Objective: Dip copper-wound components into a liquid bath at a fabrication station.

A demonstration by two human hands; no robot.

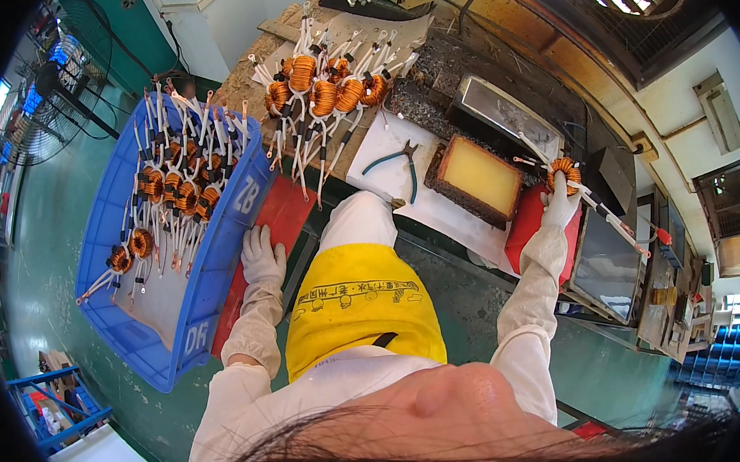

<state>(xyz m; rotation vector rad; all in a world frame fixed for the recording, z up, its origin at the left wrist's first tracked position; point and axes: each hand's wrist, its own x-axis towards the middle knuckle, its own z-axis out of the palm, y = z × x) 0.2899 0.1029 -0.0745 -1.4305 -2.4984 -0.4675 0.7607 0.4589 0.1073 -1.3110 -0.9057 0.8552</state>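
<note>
My right hand (559, 208), in a white glove, is closed on a copper-wound ring coil (566, 169) at the right of the bench. White sleeved leads with bare metal ends stick out from the coil on both sides. Below that hand stands a red container (527, 220), partly covered by my arm. My left hand (263, 256), also gloved, lies on a red board (283, 212) beside a blue plastic crate (184, 312), with its fingers stretched out. Inside the crate are several similar ring coils (170, 187) with leads.
More ring coils (323, 97) lie heaped at the back left of the bench. Cutting pliers (404, 166) rest on white sheeting, left of a dark-rimmed tray (433, 168) of pale yellow material. Behind it sits a long metal trough (515, 114). A fan (50, 84) stands far left.
</note>
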